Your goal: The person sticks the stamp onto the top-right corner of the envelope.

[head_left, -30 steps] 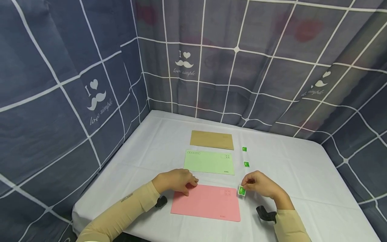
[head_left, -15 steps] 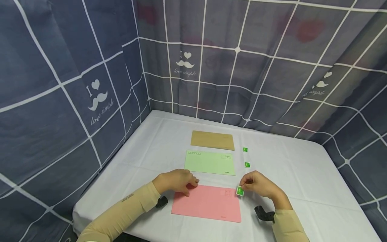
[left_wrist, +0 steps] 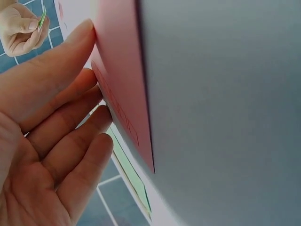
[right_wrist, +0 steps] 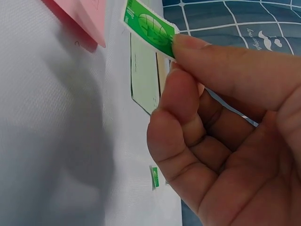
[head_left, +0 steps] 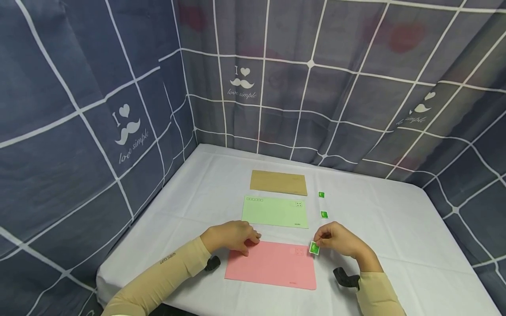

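A pink envelope (head_left: pixel 270 265) lies nearest the person, with a printed stamp box at its top right corner. My left hand (head_left: pixel 233 237) rests at its upper left edge. In the left wrist view the thumb (left_wrist: pixel 77 42) touches the envelope, and the other fingers lie loosely bent along its edge. Between thumb and forefinger, my right hand (head_left: pixel 336 239) pinches a green stamp (head_left: pixel 314 248) with a white border. The stamp overlaps the envelope's right edge in the head view. Seen from the right wrist, the stamp (right_wrist: pixel 149 27) is tilted, held by one end.
Beyond the pink envelope lie a light green envelope (head_left: pixel 272 211) and a brown envelope (head_left: pixel 278 182). Two more green stamps, one nearer (head_left: pixel 324 214) and one farther (head_left: pixel 321 195), lie to their right on the white tablecloth (head_left: pixel 379 210). Dark gridded curtains (head_left: pixel 284 83) surround the table.
My right hand has moved slightly left with the stamp, from beside the pink envelope's right edge to overlapping it. The left hand stays in place.
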Tool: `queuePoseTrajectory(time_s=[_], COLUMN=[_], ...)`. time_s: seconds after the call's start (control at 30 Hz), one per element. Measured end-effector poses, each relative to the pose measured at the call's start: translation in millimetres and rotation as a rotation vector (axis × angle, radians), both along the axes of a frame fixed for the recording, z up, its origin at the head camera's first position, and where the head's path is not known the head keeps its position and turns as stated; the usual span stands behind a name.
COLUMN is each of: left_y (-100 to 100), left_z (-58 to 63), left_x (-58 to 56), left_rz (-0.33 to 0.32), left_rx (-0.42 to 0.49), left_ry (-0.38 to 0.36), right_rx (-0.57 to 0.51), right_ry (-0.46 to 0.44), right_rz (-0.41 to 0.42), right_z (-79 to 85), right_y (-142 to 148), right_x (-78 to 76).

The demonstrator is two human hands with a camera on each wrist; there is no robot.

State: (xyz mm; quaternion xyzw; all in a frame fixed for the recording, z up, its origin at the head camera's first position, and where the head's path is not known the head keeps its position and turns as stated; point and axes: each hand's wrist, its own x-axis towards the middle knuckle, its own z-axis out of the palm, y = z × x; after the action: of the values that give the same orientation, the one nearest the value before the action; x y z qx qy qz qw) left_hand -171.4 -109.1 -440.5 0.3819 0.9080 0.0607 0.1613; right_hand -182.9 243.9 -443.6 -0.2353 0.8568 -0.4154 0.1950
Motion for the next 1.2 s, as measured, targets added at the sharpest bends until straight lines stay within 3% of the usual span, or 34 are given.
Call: queuePoseTrajectory(time_s=[0.33, 0.63, 1.2], left_y=[1.6, 1.0, 2.1], left_z=[0.1, -0.5, 2.3], left_x=[-0.6, 4.5, 4.0], left_rz=[0.029, 0.015, 0.021], left_rx=[0.010, 0.004, -0.003], left_ry=[-0.012, -0.007, -0.002], right_rx=[-0.022, -0.031, -0.057], right_ry=[0.000, -0.025, -0.003], right_rz=[0.007, 0.013, 0.044], right_z=[-0.1, -2.1, 4.3], right_y=[0.3, -1.6, -7.6], right_x=[-1.7, 1.3, -1.3])
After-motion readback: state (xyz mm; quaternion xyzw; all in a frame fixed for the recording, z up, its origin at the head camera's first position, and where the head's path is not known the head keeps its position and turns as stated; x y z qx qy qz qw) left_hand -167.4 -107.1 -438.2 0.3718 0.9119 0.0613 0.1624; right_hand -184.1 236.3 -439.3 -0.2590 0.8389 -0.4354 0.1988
